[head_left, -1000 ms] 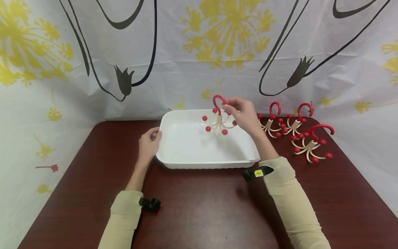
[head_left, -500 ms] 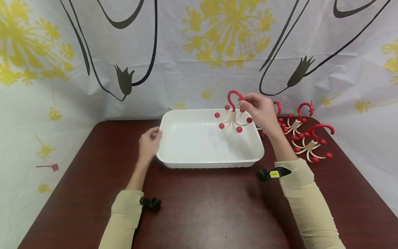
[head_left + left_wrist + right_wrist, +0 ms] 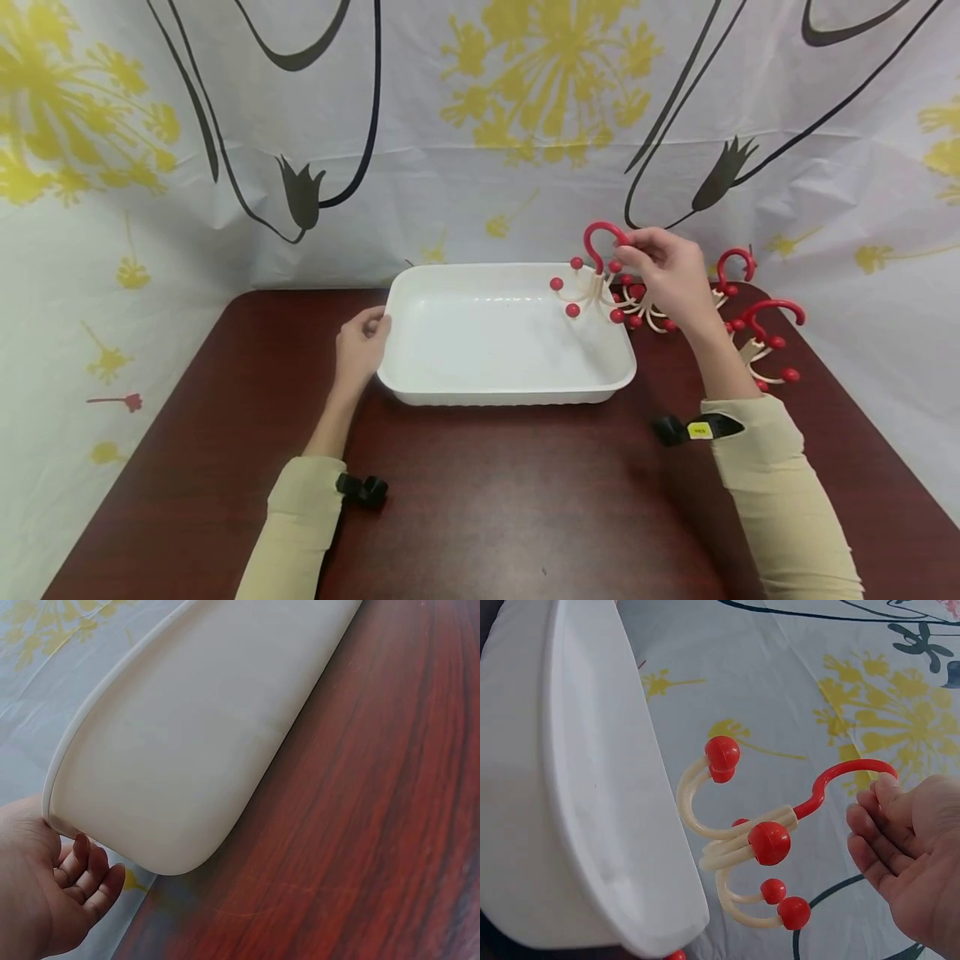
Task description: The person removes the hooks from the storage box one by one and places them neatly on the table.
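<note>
My left hand [image 3: 360,346] grips the left end of a white rectangular tray [image 3: 495,398]; in the left wrist view its fingers [image 3: 94,874] curl below the tray's rim. My right hand [image 3: 672,275] pinches the red hook of a multi-arm hanger [image 3: 597,287] between thumb and fingertips. The hanger hangs upright in the air, over the tray's back right corner in the head view. From the right wrist view, its cream body [image 3: 780,819] spreads into several curved arms tipped with red balls.
Several similar red-and-cream hangers stand on the dark wood table [image 3: 480,500] at the back right; one hanger [image 3: 752,350] sits nearest the right edge, partly behind the right forearm. A patterned white cloth [image 3: 480,200] hangs behind the table.
My right hand has moved right with the hanger, from above the tray's inner right part to its right edge. The left hand and tray stay in place.
</note>
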`<state>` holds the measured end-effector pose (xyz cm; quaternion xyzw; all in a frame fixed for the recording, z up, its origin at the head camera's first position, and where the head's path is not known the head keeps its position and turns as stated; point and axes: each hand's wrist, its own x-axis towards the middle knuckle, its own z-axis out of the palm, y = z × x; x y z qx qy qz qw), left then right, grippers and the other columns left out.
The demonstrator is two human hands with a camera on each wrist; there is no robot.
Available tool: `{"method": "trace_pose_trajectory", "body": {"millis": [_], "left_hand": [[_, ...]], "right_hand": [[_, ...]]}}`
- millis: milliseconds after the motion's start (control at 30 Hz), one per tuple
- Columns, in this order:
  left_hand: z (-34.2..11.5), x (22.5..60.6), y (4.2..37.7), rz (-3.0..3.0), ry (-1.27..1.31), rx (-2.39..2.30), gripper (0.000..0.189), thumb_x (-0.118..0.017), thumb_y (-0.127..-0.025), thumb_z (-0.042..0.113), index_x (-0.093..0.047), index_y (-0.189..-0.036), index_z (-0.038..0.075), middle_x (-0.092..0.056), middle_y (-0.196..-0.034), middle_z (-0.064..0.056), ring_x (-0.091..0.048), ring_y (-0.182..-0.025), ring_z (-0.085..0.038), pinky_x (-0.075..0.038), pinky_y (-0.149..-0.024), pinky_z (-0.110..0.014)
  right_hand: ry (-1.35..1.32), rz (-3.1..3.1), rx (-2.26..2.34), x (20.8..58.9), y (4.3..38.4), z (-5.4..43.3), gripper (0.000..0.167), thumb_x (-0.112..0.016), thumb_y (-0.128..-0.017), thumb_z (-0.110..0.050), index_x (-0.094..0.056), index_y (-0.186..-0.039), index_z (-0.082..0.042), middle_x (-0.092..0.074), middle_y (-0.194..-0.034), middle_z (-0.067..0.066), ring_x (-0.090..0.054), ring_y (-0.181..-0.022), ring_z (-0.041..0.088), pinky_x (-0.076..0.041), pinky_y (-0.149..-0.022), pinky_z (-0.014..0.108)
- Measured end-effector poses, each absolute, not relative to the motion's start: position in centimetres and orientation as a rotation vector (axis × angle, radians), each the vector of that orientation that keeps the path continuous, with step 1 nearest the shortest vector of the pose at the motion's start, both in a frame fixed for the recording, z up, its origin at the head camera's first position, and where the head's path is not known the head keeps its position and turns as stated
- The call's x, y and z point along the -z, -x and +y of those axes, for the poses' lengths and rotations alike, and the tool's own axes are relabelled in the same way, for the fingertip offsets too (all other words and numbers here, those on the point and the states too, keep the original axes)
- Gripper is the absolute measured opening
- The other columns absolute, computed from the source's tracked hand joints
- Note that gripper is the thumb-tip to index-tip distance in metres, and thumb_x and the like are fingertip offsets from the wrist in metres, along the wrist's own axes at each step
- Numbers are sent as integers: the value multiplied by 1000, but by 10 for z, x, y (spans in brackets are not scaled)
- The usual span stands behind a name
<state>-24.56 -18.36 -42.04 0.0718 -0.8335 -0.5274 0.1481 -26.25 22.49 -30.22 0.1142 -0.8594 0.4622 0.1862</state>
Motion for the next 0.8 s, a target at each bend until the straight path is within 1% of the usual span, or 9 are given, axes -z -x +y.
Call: {"method": "trace_pose_trajectory", "body": {"millis": [100, 167, 267, 433, 533, 667, 733, 800], "left_hand": [[-183, 421, 245, -2398, -215, 1519, 33, -58, -102, 21, -68, -128, 3, -67, -96, -17, -65, -86, -29, -48, -73, -31], [-183, 421, 246, -2397, -214, 1521, 33, -58, -102, 21, -68, -128, 2, -67, -96, -17, -65, -86, -29, -48, -72, -30], [-183, 421, 246, -2394, -204, 1519, 33, -58, -102, 20, -68, -127, 2, -67, -95, -16, -65, -85, -28, -47, -71, -29], [-185, 421, 248, -2386, -196, 1514, 32, -58, -101, 20, -69, -126, 3, -68, -94, -16, -65, -84, -28, -48, -70, -28], [-185, 422, 248, -2385, -198, 1519, 32, -58, -101, 20, -69, -126, 3, -68, -95, -16, -65, -84, -28, -48, -71, -28], [-185, 422, 247, -2388, -204, 1534, 32, -58, -102, 21, -68, -127, 4, -68, -96, -16, -65, -85, -28, -48, -72, -30], [-185, 422, 247, -2390, -207, 1538, 33, -58, -102, 22, -68, -128, 4, -68, -96, -16, -65, -85, -28, -48, -72, -30], [-185, 421, 247, -2389, -208, 1541, 33, -58, -102, 22, -68, -128, 4, -68, -96, -16, -65, -85, -28, -48, -72, -31]], "right_hand": [[-297, -2420, -1280, 302, 259, 233, 29, -69, -97, -23, -69, -116, 0, -72, -99, -2, -68, -88, 3, -49, -77, 13], [-283, -2413, -1267, 302, 257, 241, 30, -69, -97, -23, -70, -116, 0, -72, -97, -5, -67, -86, 0, -48, -72, 13], [-272, -2397, -1251, 302, 254, 252, 28, -70, -97, -21, -70, -115, 0, -72, -95, -7, -65, -84, -1, -47, -71, 12], [-235, -2399, -1237, 303, 251, 269, 29, -70, -97, -21, -69, -115, 1, -71, -92, -9, -65, -82, -3, -48, -70, 10], [-213, -2402, -1246, 305, 248, 277, 30, -70, -96, -22, -69, -114, 2, -72, -91, -10, -66, -81, -3, -48, -67, 10], [-201, -2412, -1230, 309, 244, 287, 29, -71, -96, -21, -69, -114, 1, -71, -88, -17, -65, -76, -3, -46, -59, 12], [-193, -2420, -1223, 311, 242, 291, 28, -71, -96, -22, -70, -114, -1, -69, -86, -21, -62, -72, -2, -45, -56, 14], [-187, -2429, -1225, 312, 240, 295, 27, -71, -96, -24, -70, -114, -4, -70, -87, -20, -61, -71, 0, -45, -56, 15]]}}
